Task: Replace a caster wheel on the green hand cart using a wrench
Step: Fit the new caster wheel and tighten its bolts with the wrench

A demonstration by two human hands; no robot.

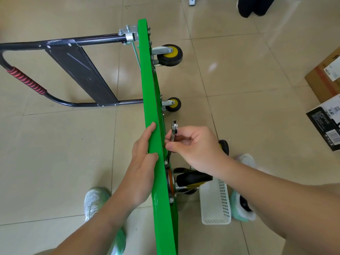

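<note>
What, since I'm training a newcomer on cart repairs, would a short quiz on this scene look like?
1. True or false: the left hand rests on the green cart, which is tipped onto its side edge.
2. Which hand holds the wrench? A left hand, B right hand.
3. Fill in: the basket on the floor beside the near caster wheel is ___.
Key: 1 true; 2 B; 3 white.

Pressing the left hand [141,162] flat against the green cart [147,80], which is standing on its edge on the tiled floor [239,89]. Pinching a wrench [174,132] in the right hand [195,146], close against the cart's underside, just above the near wheel [193,178]. Standing beside a white basket [215,205].
</note>
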